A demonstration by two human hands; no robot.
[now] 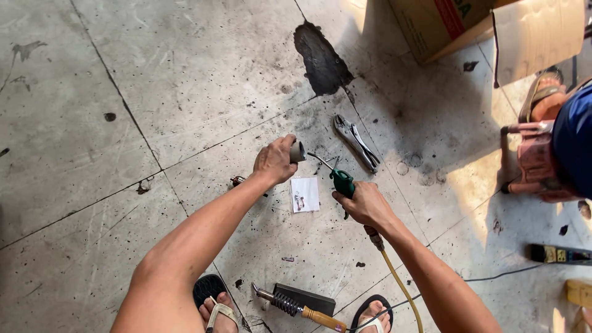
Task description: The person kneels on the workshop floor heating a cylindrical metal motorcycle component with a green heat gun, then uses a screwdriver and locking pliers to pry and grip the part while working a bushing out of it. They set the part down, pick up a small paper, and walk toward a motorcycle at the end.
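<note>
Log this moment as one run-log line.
left hand: grips small grey cylinder | right hand: grips green air blow gun, yellow hose attached | floor: locking pliers, white paper

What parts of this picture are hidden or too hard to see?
All in the head view:
- Grey tube: the left hand wraps most of it; only its end shows.
- Green air gun: the right hand covers its grip.
- White paper: its small picture is too tiny to make out.
- Yellow hose: runs off the bottom edge.
- Cardboard box: cut off by the top edge.
- Person on the pink stool: mostly beyond the right edge.
</note>
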